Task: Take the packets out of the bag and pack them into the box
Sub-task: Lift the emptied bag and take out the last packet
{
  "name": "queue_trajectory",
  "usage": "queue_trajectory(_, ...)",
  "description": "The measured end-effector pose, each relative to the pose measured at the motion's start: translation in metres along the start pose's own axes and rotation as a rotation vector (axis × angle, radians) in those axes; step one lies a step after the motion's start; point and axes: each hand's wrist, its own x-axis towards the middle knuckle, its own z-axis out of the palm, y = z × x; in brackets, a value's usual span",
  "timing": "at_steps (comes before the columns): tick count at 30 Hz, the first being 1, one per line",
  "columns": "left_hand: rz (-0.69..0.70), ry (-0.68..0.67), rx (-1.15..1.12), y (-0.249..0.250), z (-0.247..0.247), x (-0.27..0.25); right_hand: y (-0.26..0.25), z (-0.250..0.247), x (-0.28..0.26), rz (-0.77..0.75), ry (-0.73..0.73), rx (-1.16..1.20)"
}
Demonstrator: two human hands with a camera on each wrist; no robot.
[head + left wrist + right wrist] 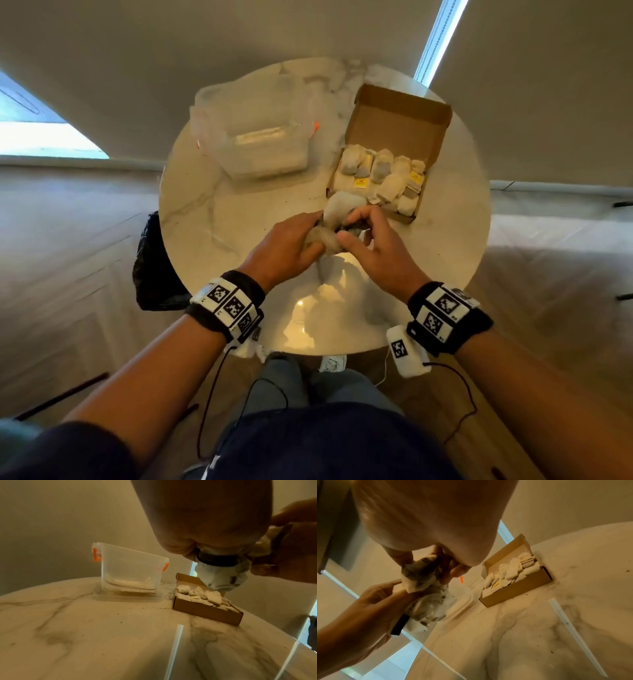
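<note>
A crumpled white bag (337, 214) is held above the round marble table (239, 219), just in front of the box. My left hand (294, 240) grips its lower, bunched part (429, 608). My right hand (363, 233) pinches the bag's upper edge (419, 572), fingers curled at its mouth. The bag (223, 574) hangs over the near corner of the open cardboard box (404, 137). Several white tea-bag packets (383, 178) with yellow tags fill the box (205, 609), lid flap standing up behind. What is inside the bag is hidden.
A clear plastic tub (260, 137) with orange latches (96, 554) stands on its lid at the back left of the table. A black bag (154, 267) sits on the floor by the table's left edge. Dark crumbs (150, 607) dot the marble near the box.
</note>
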Motion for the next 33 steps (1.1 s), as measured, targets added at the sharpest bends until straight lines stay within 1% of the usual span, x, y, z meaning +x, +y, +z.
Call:
queue_trajectory(2, -0.055, 0.122, -0.073, -0.001, -0.004, -0.01, -0.001, 0.009, -0.002, 0.0, -0.039, 0.011)
queue_trajectory(3, -0.092, 0.161, -0.115, 0.0, -0.006, -0.015, -0.004, 0.016, -0.003, 0.02, -0.075, 0.035)
queue_trajectory(5, -0.149, 0.177, -0.161, 0.004, -0.011, -0.022, -0.009, 0.03, -0.005, 0.078, -0.189, 0.108)
queue_trajectory(6, -0.153, 0.173, -0.164, 0.005, -0.013, -0.026, -0.011, 0.038, -0.005, 0.094, -0.244, 0.114)
queue_trajectory(8, -0.141, 0.199, -0.09, 0.0, -0.018, -0.036, -0.017, 0.055, -0.005, 0.114, -0.309, 0.092)
queue_trajectory(10, -0.153, 0.234, 0.037, -0.01, -0.022, -0.044, -0.025, 0.073, -0.003, 0.142, -0.315, 0.115)
queue_trajectory(12, -0.227, 0.265, 0.059, -0.018, -0.025, -0.054, -0.032, 0.091, 0.0, 0.167, -0.288, 0.142)
queue_trajectory(13, -0.25, 0.309, 0.007, -0.021, -0.026, -0.059, -0.035, 0.099, 0.001, 0.175, -0.271, 0.137)
queue_trajectory(15, -0.25, 0.405, -0.141, -0.026, -0.03, -0.072, -0.041, 0.116, 0.005, 0.175, -0.233, 0.1)
queue_trajectory(17, -0.244, 0.456, -0.201, -0.034, -0.039, -0.086, -0.046, 0.133, 0.01, 0.17, -0.19, 0.07)
queue_trajectory(19, -0.197, 0.438, -0.175, -0.045, -0.053, -0.103, -0.049, 0.151, 0.017, 0.192, -0.125, 0.082)
queue_trajectory(22, -0.04, 0.295, -0.1, -0.07, -0.08, -0.131, -0.053, 0.184, 0.029, 0.263, -0.056, 0.147)
queue_trajectory(23, -0.002, 0.283, -0.067, -0.081, -0.09, -0.139, -0.056, 0.197, 0.031, 0.283, -0.05, 0.15)
queue_trajectory(24, 0.03, 0.303, -0.041, -0.093, -0.1, -0.147, -0.06, 0.213, 0.033, 0.292, -0.053, 0.142)
queue_trajectory(26, 0.084, 0.393, -0.009, -0.122, -0.121, -0.163, -0.069, 0.249, 0.035, 0.286, -0.083, 0.112)
queue_trajectory(27, 0.09, 0.438, -0.012, -0.137, -0.132, -0.172, -0.075, 0.27, 0.034, 0.27, -0.102, 0.103)
queue_trajectory(28, 0.07, 0.477, -0.03, -0.15, -0.142, -0.18, -0.081, 0.29, 0.034, 0.249, -0.122, 0.103)
queue_trajectory(29, 0.013, 0.512, -0.066, -0.163, -0.153, -0.189, -0.088, 0.311, 0.033, 0.228, -0.146, 0.11)
queue_trajectory(31, -0.146, 0.596, -0.14, -0.189, -0.176, -0.205, -0.096, 0.355, 0.034, 0.199, -0.205, 0.124)
queue_trajectory(33, -0.246, 0.658, -0.145, -0.218, -0.198, -0.221, -0.101, 0.398, 0.037, 0.182, -0.257, 0.102)
